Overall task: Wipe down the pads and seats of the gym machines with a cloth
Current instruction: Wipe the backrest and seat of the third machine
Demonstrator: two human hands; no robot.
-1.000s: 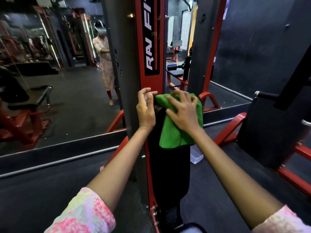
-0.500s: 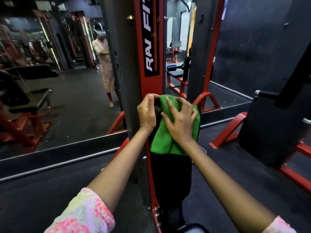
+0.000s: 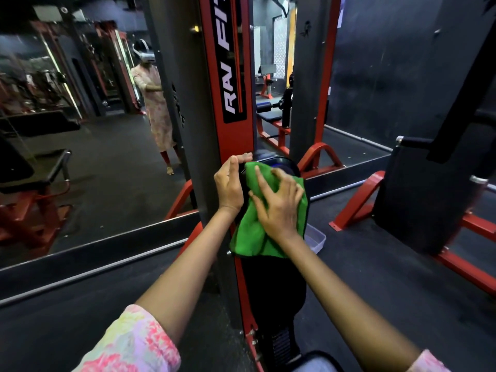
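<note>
Green cloth spread over the upper part of a black back pad, upright against a red post. Right hand flat on the cloth, fingers straight and fanned apart, pressing it to the pad. Left hand just beside, on the pad's left edge near the top, fingers curled together round that edge. Clear plastic tub on the dark floor behind the pad. Mirror to the left, with a reflected person standing.
</note>
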